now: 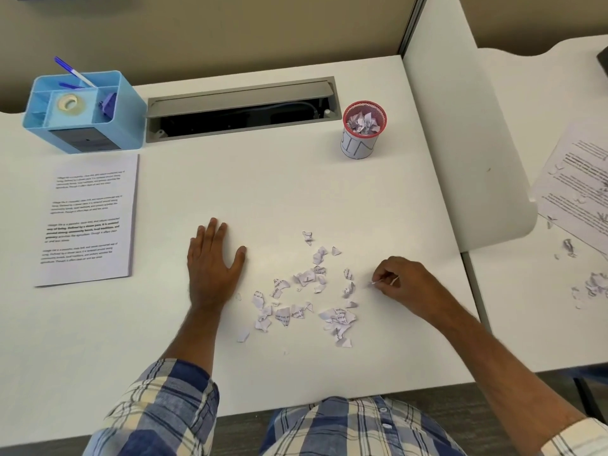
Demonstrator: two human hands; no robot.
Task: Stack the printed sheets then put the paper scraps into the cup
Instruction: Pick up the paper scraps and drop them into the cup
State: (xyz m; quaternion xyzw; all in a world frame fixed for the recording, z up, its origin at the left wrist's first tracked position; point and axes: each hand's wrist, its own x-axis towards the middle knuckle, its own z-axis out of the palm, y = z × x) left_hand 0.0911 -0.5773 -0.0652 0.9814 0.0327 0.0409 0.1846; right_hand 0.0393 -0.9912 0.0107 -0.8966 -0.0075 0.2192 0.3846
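Observation:
A stack of printed sheets (88,218) lies squared up at the left of the white desk. Several torn paper scraps (306,291) are scattered in the middle of the desk, near its front. A red mesh cup (363,130) stands at the back right with crumpled scraps inside it. My left hand (214,261) rests flat on the desk, fingers straight, just left of the scraps. My right hand (403,281) sits to the right of the scraps and pinches a small scrap (378,283) between thumb and fingertips.
A blue desk organizer (84,110) with pens and tape stands at the back left. An open cable tray (241,110) runs along the back. A white divider (460,143) borders the right side; beyond it lie another printed sheet (579,179) and more scraps.

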